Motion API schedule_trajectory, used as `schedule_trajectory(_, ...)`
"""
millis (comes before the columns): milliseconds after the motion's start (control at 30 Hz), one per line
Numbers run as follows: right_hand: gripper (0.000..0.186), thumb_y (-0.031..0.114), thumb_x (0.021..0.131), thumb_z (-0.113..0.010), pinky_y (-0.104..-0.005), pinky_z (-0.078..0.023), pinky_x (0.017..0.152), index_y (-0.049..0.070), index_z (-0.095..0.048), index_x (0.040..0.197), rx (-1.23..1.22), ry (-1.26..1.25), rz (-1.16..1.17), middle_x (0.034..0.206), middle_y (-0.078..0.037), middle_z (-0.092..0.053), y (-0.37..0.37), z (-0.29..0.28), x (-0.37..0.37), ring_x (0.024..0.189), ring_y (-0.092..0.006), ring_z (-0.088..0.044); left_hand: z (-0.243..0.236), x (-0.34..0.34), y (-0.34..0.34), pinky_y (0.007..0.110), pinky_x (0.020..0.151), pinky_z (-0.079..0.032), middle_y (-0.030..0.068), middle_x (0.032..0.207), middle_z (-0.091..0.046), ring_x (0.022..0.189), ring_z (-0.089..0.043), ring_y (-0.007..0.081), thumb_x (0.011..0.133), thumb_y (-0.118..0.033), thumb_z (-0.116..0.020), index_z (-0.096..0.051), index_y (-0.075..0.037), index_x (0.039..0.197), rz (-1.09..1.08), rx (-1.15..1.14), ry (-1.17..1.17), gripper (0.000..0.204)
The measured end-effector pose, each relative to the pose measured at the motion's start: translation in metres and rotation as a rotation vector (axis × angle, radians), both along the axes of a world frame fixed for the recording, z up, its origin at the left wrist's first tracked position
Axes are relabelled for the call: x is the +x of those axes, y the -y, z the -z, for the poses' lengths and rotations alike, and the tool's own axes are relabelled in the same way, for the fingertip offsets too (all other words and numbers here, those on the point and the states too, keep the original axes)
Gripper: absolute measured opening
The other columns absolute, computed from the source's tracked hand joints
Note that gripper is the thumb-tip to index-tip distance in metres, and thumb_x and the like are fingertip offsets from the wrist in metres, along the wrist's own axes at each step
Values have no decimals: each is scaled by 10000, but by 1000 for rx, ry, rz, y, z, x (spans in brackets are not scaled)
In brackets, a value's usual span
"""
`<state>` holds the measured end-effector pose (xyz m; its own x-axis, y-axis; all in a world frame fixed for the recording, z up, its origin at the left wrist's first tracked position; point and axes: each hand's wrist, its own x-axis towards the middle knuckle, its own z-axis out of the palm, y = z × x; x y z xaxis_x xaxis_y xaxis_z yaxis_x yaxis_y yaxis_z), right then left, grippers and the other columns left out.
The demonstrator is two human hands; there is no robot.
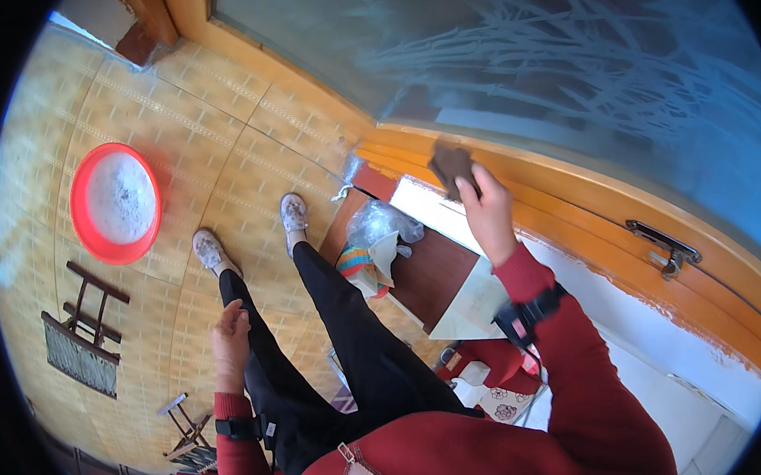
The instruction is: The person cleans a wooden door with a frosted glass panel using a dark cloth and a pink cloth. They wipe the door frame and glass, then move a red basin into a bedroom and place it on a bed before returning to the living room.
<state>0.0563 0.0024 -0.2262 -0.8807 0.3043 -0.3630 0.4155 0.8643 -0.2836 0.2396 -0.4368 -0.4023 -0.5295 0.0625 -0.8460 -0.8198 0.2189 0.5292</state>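
My right hand (489,213) is closed on a folded brown cloth (453,170), which is against the orange wooden frame (392,141) of a frosted glass panel (509,55) with a bamboo-leaf pattern. Thumb and fingers pinch the cloth's near edge. Lower on the left, my left hand (230,338) hangs beside my leg with its fingers curled in and nothing visible in them. A dark band is strapped around each of my wrists.
A red basin (80,212) of foamy water stands on the tiled floor (192,153) at the left. Two folding stools (86,342) (188,432) are nearer. By the frame, a low reddish-brown surface (435,278) bears clear plastic bags (380,224). A black latch handle (664,246) juts from the frame.
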Motion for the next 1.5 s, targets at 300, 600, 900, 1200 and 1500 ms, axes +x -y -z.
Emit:
schedule_trajectory(300,276,72,860,-606,-451,-403,1087,55,-718,1113,714,-93,-849,1363,-84,-615,-21,-54,-29,1279,-302,-517,-18,-21,-16,277,799,-539,73,993,-722,872,-668,138,985,-109,-642,-654,-1,1273,-65,10,-125,308)
schedule_trajectory(600,255,182,865,-598,-424,-360,1101,84,-795,996,929,390,-1136,1252,-90,-658,-68,47,-3,1222,-290,-513,-8,-11,-8,315,764,-549,122,939,-721,820,-683,199,964,-112,-653,-672,-14,1218,60,-58,-182,273)
schedule_trajectory(900,280,268,911,-584,-409,-315,1070,171,-816,1035,1082,717,-1687,1111,-17,-700,-100,142,-17,1232,-262,-490,50,-1,-93,347,717,-564,148,954,-727,778,-718,261,956,-115,-660,-688,-49,1193,8,34,-164,248)
schedule_trajectory(1200,249,301,919,-605,-385,-337,1006,197,-816,1000,964,821,-1763,1071,38,-715,-90,281,-36,1176,-225,-508,103,32,-163,352,785,-561,163,962,-709,852,-704,294,948,-52,-650,-675,-23,1197,-91,105,-23,252)
schedule_trajectory(1500,243,290,920,-609,-375,-360,966,187,-814,1000,973,752,-1837,1053,30,-712,-64,418,-55,1148,-212,-521,118,9,-164,337,782,-550,146,977,-683,855,-681,270,954,-3,-644,-658,-13,1218,-345,149,113,265)
